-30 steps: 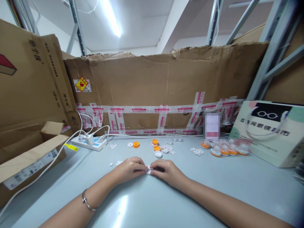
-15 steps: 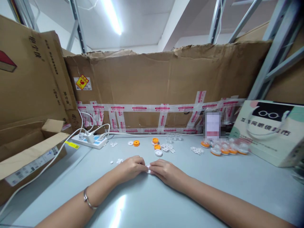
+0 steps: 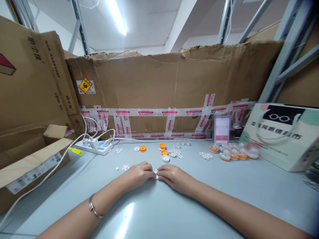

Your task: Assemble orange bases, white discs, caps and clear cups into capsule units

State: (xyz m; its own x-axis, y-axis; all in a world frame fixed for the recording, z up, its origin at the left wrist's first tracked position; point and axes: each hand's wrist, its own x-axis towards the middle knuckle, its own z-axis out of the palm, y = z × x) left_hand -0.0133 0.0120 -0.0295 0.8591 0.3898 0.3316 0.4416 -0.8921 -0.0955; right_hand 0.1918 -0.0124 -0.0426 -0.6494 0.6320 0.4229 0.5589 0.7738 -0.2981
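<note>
My left hand (image 3: 136,175) and my right hand (image 3: 173,176) rest on the grey table (image 3: 224,196), fingertips meeting over a small white round part (image 3: 156,173). Both hands pinch it with curled fingers. A silver bangle (image 3: 93,207) circles my left wrist. Just left of my left hand lie a few small white discs (image 3: 125,167). Beyond the hands sit orange caps (image 3: 163,149), a white cap (image 3: 165,158) and an orange spool (image 3: 143,148).
A white power strip (image 3: 93,146) with cables lies at the back left beside an open cardboard box (image 3: 27,162). Taped cardboard (image 3: 159,96) walls the back. Finished clear-and-orange pieces (image 3: 234,153) and a printed paper bag (image 3: 284,136) stand at the right.
The view has tilted slightly, so everything sits a little higher in the picture. My hands stay together on the white part, fingers barely shifting.
</note>
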